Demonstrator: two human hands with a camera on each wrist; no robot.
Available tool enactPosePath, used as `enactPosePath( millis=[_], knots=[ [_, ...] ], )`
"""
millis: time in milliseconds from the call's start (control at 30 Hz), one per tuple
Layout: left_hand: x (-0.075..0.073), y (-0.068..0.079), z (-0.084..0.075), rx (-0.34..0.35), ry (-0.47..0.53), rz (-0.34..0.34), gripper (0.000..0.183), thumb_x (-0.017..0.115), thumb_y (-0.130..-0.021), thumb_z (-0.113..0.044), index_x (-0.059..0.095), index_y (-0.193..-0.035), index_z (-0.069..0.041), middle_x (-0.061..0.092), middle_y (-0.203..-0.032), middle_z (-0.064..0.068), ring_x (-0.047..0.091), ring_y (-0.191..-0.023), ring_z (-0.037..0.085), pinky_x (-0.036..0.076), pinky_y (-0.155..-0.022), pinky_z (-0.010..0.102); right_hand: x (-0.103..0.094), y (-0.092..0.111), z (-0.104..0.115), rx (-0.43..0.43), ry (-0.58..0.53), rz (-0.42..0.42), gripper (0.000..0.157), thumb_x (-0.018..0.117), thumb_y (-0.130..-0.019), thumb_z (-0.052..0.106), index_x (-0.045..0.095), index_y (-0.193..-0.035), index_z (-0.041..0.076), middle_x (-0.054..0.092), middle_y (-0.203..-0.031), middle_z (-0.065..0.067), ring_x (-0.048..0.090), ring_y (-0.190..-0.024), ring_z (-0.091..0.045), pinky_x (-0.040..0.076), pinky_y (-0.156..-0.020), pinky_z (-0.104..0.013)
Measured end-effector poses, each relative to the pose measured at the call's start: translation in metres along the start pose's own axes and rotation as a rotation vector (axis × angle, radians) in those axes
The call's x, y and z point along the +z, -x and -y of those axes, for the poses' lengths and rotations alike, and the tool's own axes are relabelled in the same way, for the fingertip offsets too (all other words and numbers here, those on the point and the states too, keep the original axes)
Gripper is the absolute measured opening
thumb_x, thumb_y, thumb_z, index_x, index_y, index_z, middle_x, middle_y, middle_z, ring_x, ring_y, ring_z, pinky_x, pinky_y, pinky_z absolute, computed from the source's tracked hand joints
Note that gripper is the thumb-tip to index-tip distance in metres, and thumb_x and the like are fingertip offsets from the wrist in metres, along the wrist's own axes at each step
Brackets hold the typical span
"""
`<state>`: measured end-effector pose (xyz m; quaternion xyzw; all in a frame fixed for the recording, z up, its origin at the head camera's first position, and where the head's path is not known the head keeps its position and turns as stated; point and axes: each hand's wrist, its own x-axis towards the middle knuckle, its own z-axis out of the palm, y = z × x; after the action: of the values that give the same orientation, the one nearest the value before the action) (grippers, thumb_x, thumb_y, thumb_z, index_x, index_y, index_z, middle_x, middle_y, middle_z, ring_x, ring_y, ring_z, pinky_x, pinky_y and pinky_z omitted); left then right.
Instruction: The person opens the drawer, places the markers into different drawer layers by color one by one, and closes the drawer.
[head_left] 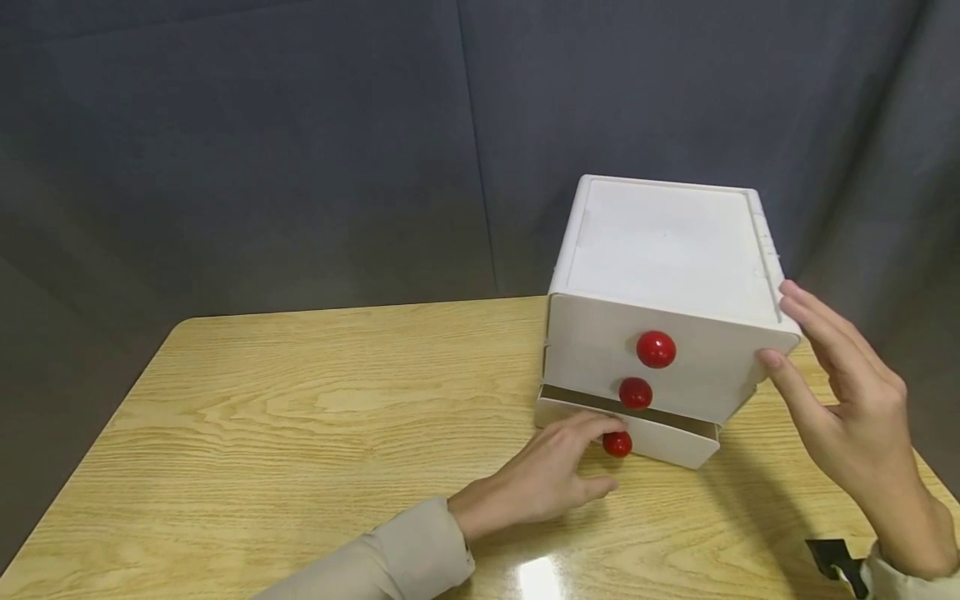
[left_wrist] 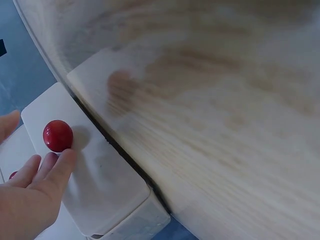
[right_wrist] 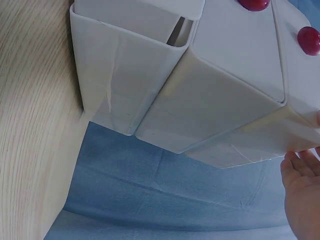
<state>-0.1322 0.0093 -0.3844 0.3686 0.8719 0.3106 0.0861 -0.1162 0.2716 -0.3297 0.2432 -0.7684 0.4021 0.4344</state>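
Note:
A white desktop drawer cabinet [head_left: 667,242] stands toward the right of the table, with a red round knob on each drawer. Its bottom drawer [head_left: 675,443] sticks out a little, and a dark gap shows behind its front. My left hand [head_left: 551,467] has its fingertips at the bottom red knob [left_wrist: 58,135], the fingers nearly straight and the thumb apart. At the cabinet's upper right front corner, my right hand [head_left: 862,408] rests its thumb on the front and its extended fingers on the side edge. The drawer's inside is mostly hidden.
The upper two drawers, with a top knob [head_left: 656,349] and a middle knob [head_left: 635,393], sit flush in the cabinet. Light wood covers the table [head_left: 300,433]. Behind it hangs a dark grey-blue curtain [head_left: 337,167]. A small black piece [head_left: 834,557] shows beside the right cuff.

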Motion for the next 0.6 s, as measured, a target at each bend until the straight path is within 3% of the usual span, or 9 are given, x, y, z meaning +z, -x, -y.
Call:
enactPosePath(
  millis=[600],
  knots=[
    [-0.0001, -0.0061, 0.0026, 0.001, -0.050, 0.037, 0.059, 0.072, -0.091, -0.023, 0.048, -0.144, -0.015, 0.048, -0.150, 0.001, 0.049, -0.136, 0.015, 0.044, -0.111, 0.030, 0.0007, -0.0003, 0.0001, -0.022, -0.015, -0.002, 0.046, 0.066, -0.096, 0.015, 0.057, -0.125, -0.019, 0.055, -0.138, -0.030, 0.054, -0.134, -0.020, 0.041, -0.112, -0.022]
  ],
)
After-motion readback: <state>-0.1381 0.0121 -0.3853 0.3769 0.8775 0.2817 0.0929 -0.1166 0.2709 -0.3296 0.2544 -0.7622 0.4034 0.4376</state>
